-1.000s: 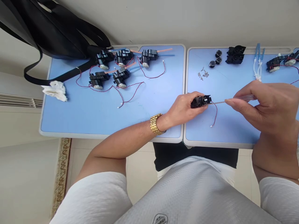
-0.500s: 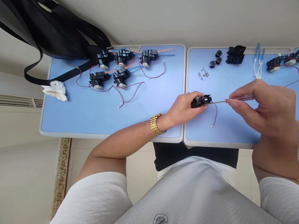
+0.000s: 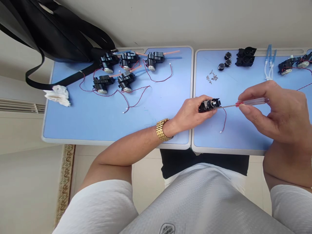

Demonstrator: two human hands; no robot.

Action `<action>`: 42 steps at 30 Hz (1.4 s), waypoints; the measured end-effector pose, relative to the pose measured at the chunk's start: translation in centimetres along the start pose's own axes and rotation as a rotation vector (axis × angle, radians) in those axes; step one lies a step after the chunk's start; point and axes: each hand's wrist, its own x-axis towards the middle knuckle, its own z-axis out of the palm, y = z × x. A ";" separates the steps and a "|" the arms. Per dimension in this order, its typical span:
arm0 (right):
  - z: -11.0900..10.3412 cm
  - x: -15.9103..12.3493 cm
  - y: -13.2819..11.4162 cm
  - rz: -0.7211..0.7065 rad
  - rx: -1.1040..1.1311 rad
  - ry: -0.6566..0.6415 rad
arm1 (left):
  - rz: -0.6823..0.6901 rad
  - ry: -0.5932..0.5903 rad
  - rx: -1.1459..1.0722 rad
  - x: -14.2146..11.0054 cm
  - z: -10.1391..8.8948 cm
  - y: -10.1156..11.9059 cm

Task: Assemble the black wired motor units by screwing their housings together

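My left hand (image 3: pixel 193 112) grips a small black plastic housing (image 3: pixel 209 105) between fingers and thumb, with a twisted red wire (image 3: pixel 224 120) hanging from it onto the table. My right hand (image 3: pixel 273 110) is shut on a slim screwdriver (image 3: pixel 252 102) with a clear and red handle. Its thin metal shaft points left, and the tip reaches the end of the housing. The exact point of contact is too small to tell. A gold link watch sits on my left wrist.
Two light blue tables (image 3: pixel 117 130) meet edge to edge. Several wired black units (image 3: pixel 114 70) lie on the left one. On the right one are small screws (image 3: pixel 212 77), round black parts (image 3: pixel 225 61), black housings (image 3: pixel 245 56) and blue tubing (image 3: pixel 269 61). A black bag (image 3: pixel 48 29) and crumpled tissue (image 3: pixel 58 96) are at left.
My right hand has moved a little to the right along the screwdriver, and the red part of the handle now shows. The housing in my left hand has barely moved.
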 end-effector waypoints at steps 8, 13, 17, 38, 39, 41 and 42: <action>0.0 -0.5 0.0 0.004 -0.052 0.015 | 0.019 -0.009 0.005 -0.1 -0.1 0.2; 0.3 -0.3 0.5 -0.015 -0.077 0.061 | 0.028 -0.013 0.015 -0.1 0.0 0.0; 0.9 0.0 1.0 -0.098 -0.118 0.158 | 0.027 -0.015 0.006 -0.1 0.0 -0.1; 0.6 -0.2 0.7 -0.083 -0.050 0.116 | 0.055 -0.010 0.011 -0.1 0.0 -0.1; 0.6 -0.2 0.7 -0.076 -0.068 0.116 | 0.056 -0.013 0.014 -0.1 0.0 -0.1; 0.6 -0.3 0.9 -0.061 -0.094 0.109 | 0.054 -0.015 0.016 -0.1 0.0 -0.1; 0.6 -0.3 0.9 -0.054 -0.101 0.102 | 0.052 -0.013 0.015 -0.1 0.0 -0.2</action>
